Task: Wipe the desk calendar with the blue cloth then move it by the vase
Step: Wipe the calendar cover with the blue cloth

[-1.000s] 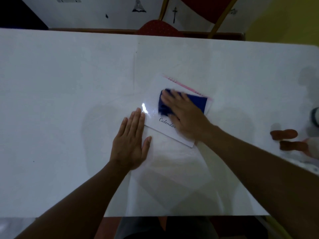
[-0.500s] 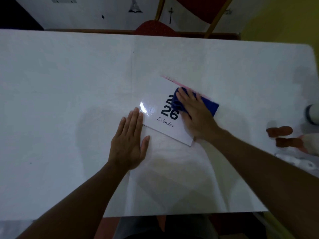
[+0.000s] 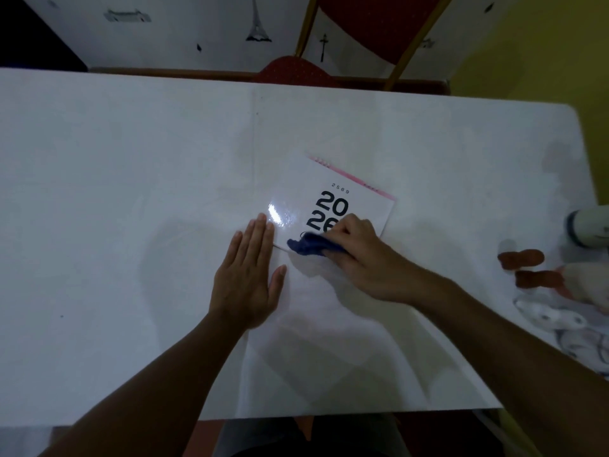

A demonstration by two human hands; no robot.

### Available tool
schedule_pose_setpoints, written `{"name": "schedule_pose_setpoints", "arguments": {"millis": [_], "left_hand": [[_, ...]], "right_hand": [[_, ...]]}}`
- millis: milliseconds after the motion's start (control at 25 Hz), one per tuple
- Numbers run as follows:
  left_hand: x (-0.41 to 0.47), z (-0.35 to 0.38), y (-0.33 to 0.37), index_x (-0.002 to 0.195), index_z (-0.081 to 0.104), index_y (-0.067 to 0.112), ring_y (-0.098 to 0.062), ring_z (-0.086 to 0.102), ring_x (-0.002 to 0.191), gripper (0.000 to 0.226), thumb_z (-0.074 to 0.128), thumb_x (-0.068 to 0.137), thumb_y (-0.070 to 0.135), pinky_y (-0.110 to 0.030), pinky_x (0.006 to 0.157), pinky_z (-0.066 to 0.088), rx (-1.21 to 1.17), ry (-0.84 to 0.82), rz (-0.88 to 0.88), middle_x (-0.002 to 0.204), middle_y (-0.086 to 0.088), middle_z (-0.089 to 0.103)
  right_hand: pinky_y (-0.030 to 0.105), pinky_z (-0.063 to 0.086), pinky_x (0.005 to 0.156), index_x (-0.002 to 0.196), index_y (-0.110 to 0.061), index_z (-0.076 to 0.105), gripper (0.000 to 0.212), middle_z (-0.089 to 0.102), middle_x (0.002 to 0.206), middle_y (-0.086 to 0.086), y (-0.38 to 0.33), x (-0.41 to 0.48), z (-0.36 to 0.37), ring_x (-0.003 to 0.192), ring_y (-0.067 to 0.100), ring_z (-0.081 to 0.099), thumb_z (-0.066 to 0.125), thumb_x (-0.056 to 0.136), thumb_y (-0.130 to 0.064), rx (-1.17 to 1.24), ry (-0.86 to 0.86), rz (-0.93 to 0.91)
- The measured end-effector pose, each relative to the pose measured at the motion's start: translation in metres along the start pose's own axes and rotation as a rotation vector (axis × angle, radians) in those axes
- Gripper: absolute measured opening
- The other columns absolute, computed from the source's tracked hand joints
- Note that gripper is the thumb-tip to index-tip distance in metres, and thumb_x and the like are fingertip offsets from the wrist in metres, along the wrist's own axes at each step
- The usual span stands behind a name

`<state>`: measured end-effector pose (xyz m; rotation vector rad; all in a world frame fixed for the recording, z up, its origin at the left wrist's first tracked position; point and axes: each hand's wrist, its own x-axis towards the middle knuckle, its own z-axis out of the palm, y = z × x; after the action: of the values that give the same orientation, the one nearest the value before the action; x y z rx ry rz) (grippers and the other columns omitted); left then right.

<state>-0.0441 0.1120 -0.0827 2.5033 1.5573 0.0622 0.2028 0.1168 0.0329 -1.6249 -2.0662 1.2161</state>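
Note:
A white desk calendar (image 3: 306,192) with a pink top edge and the print "2026" lies flat and slanted near the middle of the white table (image 3: 131,166). My right hand (image 3: 362,258) is closed on a bunched blue cloth (image 3: 311,246) and presses it on the calendar's near edge, covering the lower print. My left hand (image 3: 248,278) lies flat with its fingers together, fingertips at the calendar's left corner. At the table's right edge a pale rounded object (image 3: 590,229), possibly the vase, is cut off by the frame.
Two reddish-brown pieces (image 3: 522,257) and a patterned cloth (image 3: 560,321) lie at the right side of the table. A red chair (image 3: 293,69) stands behind the far edge. The near table edge runs just below my forearms.
My right hand has dragged the blue cloth from the calendar's top right down toward its near edge, uncovering the "2026" print. My left hand has stayed flat at the corner.

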Motion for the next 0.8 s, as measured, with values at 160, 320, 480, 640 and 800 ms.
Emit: {"name": "schedule_pose_setpoints", "arguments": {"millis": [160,320,480,640,800], "left_hand": [[0.0,0.003,-0.001,0.167,0.006,0.009,-0.021,0.0,0.165,0.075,0.022,0.107,0.052,-0.044,0.133,0.013,0.003,-0.015,-0.008,0.177,-0.01,0.003],[-0.001,0.006,-0.002,0.167,0.005,0.01,-0.021,0.001,0.165,0.076,0.023,0.107,0.053,-0.044,0.133,0.014,-0.008,-0.009,-0.011,0.177,-0.009,0.002],[-0.001,0.008,-0.002,0.167,0.005,0.011,-0.02,0.001,0.165,0.077,0.024,0.107,0.054,-0.045,0.133,0.017,-0.025,-0.01,-0.02,0.177,-0.009,0.003],[0.0,0.009,-0.003,0.167,0.006,0.011,-0.02,0.002,0.165,0.077,0.026,0.106,0.054,-0.044,0.133,0.016,-0.025,0.001,-0.017,0.177,-0.009,0.004],[-0.001,0.009,-0.002,0.167,0.006,0.011,-0.02,0.002,0.165,0.077,0.024,0.107,0.054,-0.044,0.133,0.016,-0.022,-0.008,-0.017,0.177,-0.009,0.004]], "right_hand": [[0.024,0.046,0.071,0.107,-0.019,0.07,0.015,0.069,0.094,-0.005,0.012,0.049,-0.034,0.084,0.009,0.065,0.06,0.104,-0.03,0.089,-0.177,0.172],[0.038,0.046,0.106,0.153,-0.014,0.044,0.056,0.056,0.134,0.008,0.035,0.066,-0.019,0.123,0.023,0.052,0.062,0.102,-0.027,-0.189,0.242,0.089],[0.044,0.021,0.128,0.162,-0.015,0.029,0.057,0.025,0.17,0.009,0.058,0.039,0.032,0.157,0.026,0.022,0.041,0.108,-0.029,-0.59,0.04,-0.202],[0.048,0.018,0.128,0.164,-0.019,0.024,0.057,0.016,0.173,0.007,0.064,0.088,0.02,0.16,0.028,0.014,0.027,0.109,-0.034,-0.689,0.048,-0.16],[0.048,0.015,0.129,0.164,-0.022,0.023,0.056,0.015,0.173,0.004,0.056,0.091,0.029,0.16,0.025,0.011,0.028,0.109,-0.033,-0.648,0.078,-0.141]]}}
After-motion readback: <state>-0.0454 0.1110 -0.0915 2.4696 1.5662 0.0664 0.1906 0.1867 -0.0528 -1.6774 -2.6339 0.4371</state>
